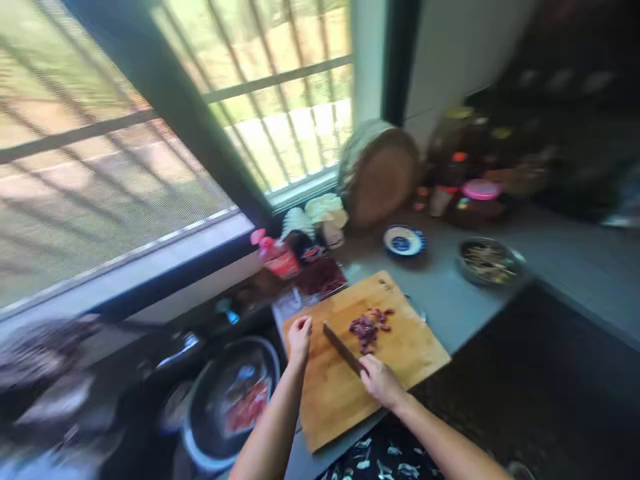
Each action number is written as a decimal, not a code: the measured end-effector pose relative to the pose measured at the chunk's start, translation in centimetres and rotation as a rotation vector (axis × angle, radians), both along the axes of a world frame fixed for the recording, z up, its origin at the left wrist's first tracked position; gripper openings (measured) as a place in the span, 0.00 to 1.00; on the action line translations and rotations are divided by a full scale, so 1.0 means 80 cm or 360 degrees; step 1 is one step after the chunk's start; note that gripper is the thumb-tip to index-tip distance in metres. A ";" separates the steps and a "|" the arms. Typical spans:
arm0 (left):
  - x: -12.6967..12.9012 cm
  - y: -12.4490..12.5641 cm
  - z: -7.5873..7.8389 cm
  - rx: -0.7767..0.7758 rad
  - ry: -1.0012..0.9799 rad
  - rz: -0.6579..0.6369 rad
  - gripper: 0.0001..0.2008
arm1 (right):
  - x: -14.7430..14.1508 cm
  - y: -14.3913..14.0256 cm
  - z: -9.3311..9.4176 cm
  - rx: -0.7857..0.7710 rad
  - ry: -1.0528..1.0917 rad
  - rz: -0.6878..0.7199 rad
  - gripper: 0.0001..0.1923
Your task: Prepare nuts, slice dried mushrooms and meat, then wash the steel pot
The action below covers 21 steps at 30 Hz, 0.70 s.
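A wooden cutting board (400, 360) lies on the grey counter with a small pile of chopped purple-red pieces (367, 328) near its middle. My right hand (381, 381) grips the handle of a knife (340, 348), whose blade points up and left across the board, just left of the pile. My left hand (299, 337) rests with curled fingers on the board's left corner, next to the blade tip. The frame is blurred, so I cannot tell if the left hand holds anything.
A sink with a round pan (230, 400) lies left of the board. Behind the board stand a red bottle (277, 257), a blue-and-white dish (403, 241), a metal bowl (490, 263), a round wooden block (380, 170) and several jars (470, 180). A barred window fills the upper left.
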State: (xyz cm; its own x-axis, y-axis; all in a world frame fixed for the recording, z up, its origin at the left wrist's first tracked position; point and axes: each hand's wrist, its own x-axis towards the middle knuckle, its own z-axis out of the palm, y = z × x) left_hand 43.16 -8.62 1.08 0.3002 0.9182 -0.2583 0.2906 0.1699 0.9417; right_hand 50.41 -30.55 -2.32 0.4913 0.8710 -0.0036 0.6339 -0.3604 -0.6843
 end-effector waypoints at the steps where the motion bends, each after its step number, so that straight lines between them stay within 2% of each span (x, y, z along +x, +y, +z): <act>1: 0.003 0.015 0.002 0.0035 0.0012 0.0041 0.15 | 0.003 0.003 -0.006 0.0000 -0.0026 0.0015 0.12; 4: 0.023 0.062 0.003 0.0319 0.0248 -0.0046 0.13 | 0.024 0.006 -0.022 0.0027 -0.0164 0.0000 0.14; 6: 0.046 0.086 0.004 0.0516 0.0509 -0.0237 0.12 | 0.039 0.002 -0.030 0.0047 -0.0250 -0.0073 0.14; 8: 0.075 0.103 0.002 0.0604 0.0767 -0.0474 0.10 | 0.048 -0.003 -0.036 0.0069 -0.0298 -0.0122 0.14; 11: 0.122 0.119 -0.008 0.0487 0.1106 -0.0687 0.12 | 0.051 -0.004 -0.040 0.0106 -0.0293 -0.0093 0.13; 15: 0.164 0.126 -0.026 0.0182 0.1395 -0.0685 0.21 | 0.048 -0.001 -0.035 0.0135 -0.0226 -0.0112 0.13; 18: 0.170 0.126 -0.030 0.0151 0.1402 -0.0657 0.22 | 0.047 -0.001 -0.026 0.0105 -0.0151 -0.0117 0.12; 21: 0.162 0.129 -0.020 0.0179 0.1379 -0.0597 0.24 | 0.052 -0.004 -0.021 0.0096 -0.0086 -0.0082 0.12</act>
